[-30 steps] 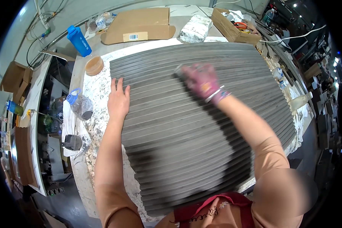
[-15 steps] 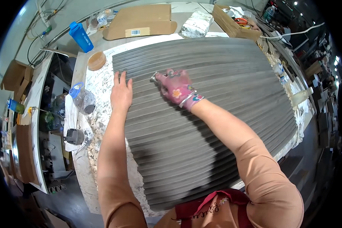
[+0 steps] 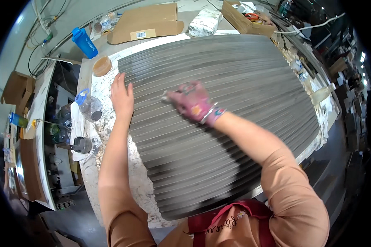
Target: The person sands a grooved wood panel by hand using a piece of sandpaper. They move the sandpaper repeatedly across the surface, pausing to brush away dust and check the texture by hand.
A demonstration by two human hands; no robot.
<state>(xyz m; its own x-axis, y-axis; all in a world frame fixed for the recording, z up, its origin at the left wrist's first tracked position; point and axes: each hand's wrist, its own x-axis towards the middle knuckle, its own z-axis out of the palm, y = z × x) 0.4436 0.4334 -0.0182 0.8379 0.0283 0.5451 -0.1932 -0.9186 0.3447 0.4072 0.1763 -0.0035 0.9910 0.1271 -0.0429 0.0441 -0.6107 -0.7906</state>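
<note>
A large grey ribbed panel (image 3: 243, 86) lies flat in front of me, its grooves running left to right. My left hand (image 3: 122, 99), bare, rests at the panel's left edge with its fingers stretched out. Over the left-middle of the panel is my right hand (image 3: 193, 102), in a pink flowered glove and slightly blurred. Its fingers are closed on a small pale crumpled wad (image 3: 165, 96), which pokes out at the fingertips and is mostly hidden. The wad is at the ribbed surface.
A stained white worktop (image 3: 105, 88) shows around the panel. Along its left stand a blue shaker bottle (image 3: 85, 42), a tan round tub (image 3: 102, 66), a clear jug (image 3: 89, 106) and a dark cup (image 3: 82, 145). Behind lie flat cardboard (image 3: 146, 20), a wrapped block (image 3: 205, 22) and an open carton (image 3: 239, 20).
My right hand has moved slightly nearer me over the panel, with the wad still in it. My left hand has shifted left onto the panel's edge. The whole view has shifted a little.
</note>
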